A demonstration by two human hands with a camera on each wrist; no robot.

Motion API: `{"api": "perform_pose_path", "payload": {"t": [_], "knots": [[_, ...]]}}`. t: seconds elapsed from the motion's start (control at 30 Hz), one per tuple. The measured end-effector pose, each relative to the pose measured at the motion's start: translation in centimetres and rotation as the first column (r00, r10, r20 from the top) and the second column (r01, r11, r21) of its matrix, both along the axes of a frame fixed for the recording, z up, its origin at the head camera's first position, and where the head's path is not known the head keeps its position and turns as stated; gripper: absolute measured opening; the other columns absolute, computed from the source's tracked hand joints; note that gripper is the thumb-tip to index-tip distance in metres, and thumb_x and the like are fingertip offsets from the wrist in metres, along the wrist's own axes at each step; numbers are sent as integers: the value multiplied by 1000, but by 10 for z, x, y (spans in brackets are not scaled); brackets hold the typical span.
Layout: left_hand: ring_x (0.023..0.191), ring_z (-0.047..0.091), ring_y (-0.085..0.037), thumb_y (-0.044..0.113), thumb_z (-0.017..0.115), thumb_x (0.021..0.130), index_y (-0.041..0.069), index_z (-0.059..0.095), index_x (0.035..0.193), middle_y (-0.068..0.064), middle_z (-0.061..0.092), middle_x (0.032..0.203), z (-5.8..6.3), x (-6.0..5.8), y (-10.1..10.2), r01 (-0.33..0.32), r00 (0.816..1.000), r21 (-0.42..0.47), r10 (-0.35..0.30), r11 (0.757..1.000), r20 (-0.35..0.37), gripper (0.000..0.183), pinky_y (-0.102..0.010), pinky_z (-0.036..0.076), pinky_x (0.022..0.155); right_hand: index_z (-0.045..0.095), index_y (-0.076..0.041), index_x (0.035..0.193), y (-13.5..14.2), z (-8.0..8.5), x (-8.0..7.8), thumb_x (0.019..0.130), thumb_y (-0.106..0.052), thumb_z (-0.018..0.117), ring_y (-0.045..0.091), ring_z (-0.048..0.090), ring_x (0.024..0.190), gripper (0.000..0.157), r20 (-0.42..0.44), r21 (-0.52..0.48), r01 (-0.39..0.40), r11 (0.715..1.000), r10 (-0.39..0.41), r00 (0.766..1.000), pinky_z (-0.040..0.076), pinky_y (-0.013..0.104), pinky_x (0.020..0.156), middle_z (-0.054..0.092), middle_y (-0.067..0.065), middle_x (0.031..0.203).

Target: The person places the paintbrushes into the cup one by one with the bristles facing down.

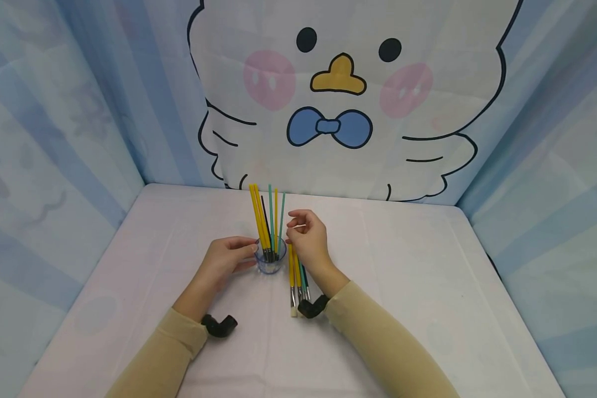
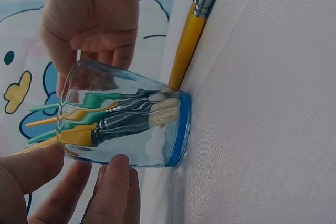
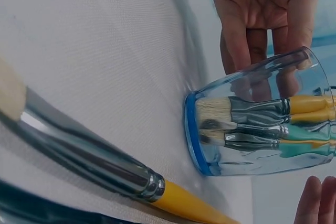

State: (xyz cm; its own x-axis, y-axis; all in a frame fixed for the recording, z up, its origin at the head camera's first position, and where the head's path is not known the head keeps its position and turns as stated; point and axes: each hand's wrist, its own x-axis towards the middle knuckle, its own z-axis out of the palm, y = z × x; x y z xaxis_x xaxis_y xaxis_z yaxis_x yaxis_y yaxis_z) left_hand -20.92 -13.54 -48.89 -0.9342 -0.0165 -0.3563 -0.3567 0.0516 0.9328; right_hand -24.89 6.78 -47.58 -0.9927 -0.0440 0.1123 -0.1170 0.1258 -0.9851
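Note:
A clear cup (image 1: 270, 268) with a blue base stands upright on the table. Several paintbrushes (image 1: 258, 218) with yellow, teal and dark handles lean in it, bristles down. My left hand (image 1: 226, 257) holds the cup from the left, thumb and fingers on either side of its wall. To the right of the cup, my right hand (image 1: 309, 241) hovers with loosely bent fingers; nothing shows in its grasp. Under that hand, more paintbrushes (image 1: 292, 271) lie side by side on the cloth, partly hidden by the wrist. One yellow-handled brush (image 3: 184, 200) appears large in the right wrist view.
A pale cloth covers the table (image 1: 403, 287). Behind it hangs a curtain (image 1: 338, 166) printed with a cartoon face and a blue bow. Striped blue curtains (image 1: 55, 138) close off both sides. Each wrist carries a black camera mount (image 1: 220, 326).

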Motion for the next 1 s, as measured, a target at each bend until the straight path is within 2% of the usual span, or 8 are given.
{"api": "perform_pose_path", "payload": {"t": [0.13, 0.4, 0.47, 0.7, 0.87, 1.0], "knots": [[119, 66, -27, 19, 72, 97, 7, 69, 130, -12, 63, 135, 0, 0, 0, -3, 1000, 0, 3, 1000, 7, 35, -33, 64, 92, 66, -12, 119, 2, -4, -1, 94, 2, 62, 19, 62, 79, 29, 1, -11, 16, 1000, -16, 1000, 67, 29, 72, 61, 13, 102], [117, 66, -27, 18, 72, 96, 5, 69, 129, -14, 63, 135, -1, 0, 0, -2, 1000, 17, 2, 1000, -10, 35, -34, 64, 92, 66, -13, 119, 7, -10, -1, 94, 1, 62, 22, 62, 81, 29, 28, 8, 47, 999, -47, 998, 66, 28, 73, 62, 12, 101], [117, 66, -27, 17, 72, 96, 5, 69, 128, -14, 63, 136, -1, 0, 0, -2, 1000, 19, 2, 1000, -11, 35, -34, 64, 92, 66, -13, 119, 8, -11, -2, 94, 0, 63, 23, 63, 82, 29, 38, 12, 51, 999, -51, 998, 67, 30, 74, 62, 12, 102], [118, 66, -27, 19, 72, 96, 7, 71, 127, -13, 64, 135, -1, 0, 0, -7, 1000, 9, 7, 1000, -6, 33, -35, 64, 93, 66, -10, 122, 14, -10, 0, 95, 0, 61, 22, 62, 83, 29, 53, 27, 53, 998, -54, 997, 66, 50, 86, 62, 18, 107], [119, 66, -28, 18, 72, 96, 7, 71, 127, -13, 64, 135, -1, 0, 0, -7, 1000, 4, 7, 1000, -7, 32, -35, 64, 93, 66, -12, 120, 16, -12, 1, 93, 0, 61, 18, 60, 81, 30, 83, 63, 83, 995, -88, 993, 66, 49, 83, 61, 14, 105], [120, 66, -28, 18, 72, 96, 7, 70, 127, -13, 64, 136, -1, 1, 1, -5, 1000, 4, 5, 1000, -11, 32, -35, 64, 93, 65, -8, 123, 20, -16, 0, 92, 1, 61, 19, 61, 79, 32, 99, 97, 91, 991, -100, 990, 67, 46, 77, 60, 10, 100]]}}
